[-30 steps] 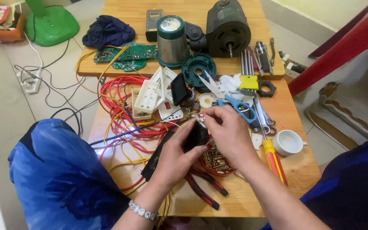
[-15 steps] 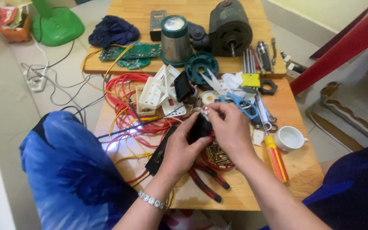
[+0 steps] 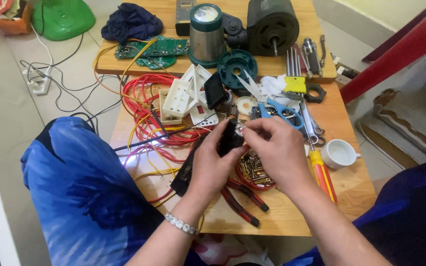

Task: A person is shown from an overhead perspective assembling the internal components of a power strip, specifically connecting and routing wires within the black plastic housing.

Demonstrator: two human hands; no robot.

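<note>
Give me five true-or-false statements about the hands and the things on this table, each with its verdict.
1. Both hands hold a small black part. True.
2. The scissors have red handles. False: they are blue.
3. The white cup stands on the person's right, beside the screwdriver. True.
4. The red-handled pliers are in the left hand. False: they lie on the table.
5. A bracelet is on the right wrist. False: it is on the left.
</note>
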